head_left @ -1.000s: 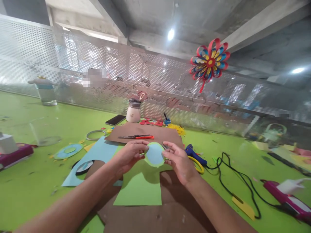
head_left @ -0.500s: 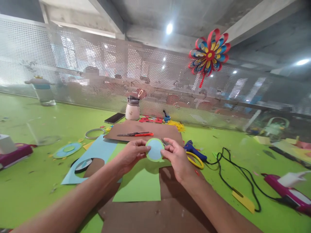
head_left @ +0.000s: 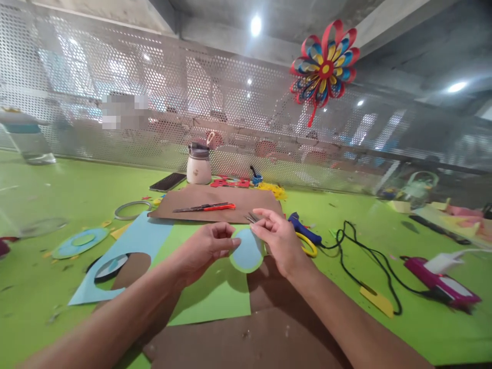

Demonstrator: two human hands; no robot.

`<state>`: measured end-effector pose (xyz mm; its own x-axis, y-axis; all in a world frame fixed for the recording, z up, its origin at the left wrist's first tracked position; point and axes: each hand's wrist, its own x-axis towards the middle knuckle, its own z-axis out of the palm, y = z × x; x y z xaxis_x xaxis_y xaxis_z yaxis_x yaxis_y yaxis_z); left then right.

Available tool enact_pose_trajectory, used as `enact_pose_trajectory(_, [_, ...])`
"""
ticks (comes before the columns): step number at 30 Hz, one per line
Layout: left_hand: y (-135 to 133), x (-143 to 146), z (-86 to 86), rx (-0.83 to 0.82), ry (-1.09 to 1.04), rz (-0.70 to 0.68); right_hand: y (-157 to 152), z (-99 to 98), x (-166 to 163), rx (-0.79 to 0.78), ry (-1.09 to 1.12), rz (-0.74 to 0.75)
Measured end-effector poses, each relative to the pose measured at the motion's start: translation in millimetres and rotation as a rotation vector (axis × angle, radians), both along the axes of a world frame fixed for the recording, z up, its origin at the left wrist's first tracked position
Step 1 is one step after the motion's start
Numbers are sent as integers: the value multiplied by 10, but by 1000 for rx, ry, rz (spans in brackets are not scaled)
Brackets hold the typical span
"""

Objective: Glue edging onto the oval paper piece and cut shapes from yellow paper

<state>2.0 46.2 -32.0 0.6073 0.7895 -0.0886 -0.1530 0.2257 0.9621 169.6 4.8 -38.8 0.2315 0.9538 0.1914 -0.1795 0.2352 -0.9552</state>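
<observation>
Between both hands I hold up a round paper disc (head_left: 247, 252), light blue with a green rim. My left hand (head_left: 206, 247) pinches its left edge with thumb and fingers closed. My right hand (head_left: 279, 240) grips its upper right edge, and a pair of scissors (head_left: 251, 217) pokes out past those fingers. Below the disc a green paper sheet (head_left: 215, 292) lies on brown cardboard (head_left: 246, 343).
A light blue sheet with a round hole (head_left: 126, 246), a blue glue gun (head_left: 302, 228) with black cable (head_left: 369, 266), a red-handled cutter (head_left: 215, 207), a white jar (head_left: 199, 165), a phone (head_left: 168, 181) and a pink tool (head_left: 442, 282) lie on the green table. A paper flower (head_left: 323, 64) hangs on the mesh wall.
The view has tilted and shifted. The disc has dropped a little lower and tilted between my hands, and my right fingers have shifted to its upper edge.
</observation>
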Motion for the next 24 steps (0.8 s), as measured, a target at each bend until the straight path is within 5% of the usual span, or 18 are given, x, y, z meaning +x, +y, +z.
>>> enact_pose_trajectory(10, [38,-71,19,8,-8,-10,21,53,72,-68,59,-20])
enact_pose_trajectory(24, [4,-67,113,-16,-29,-19,-45,154,103,17,-395,-25])
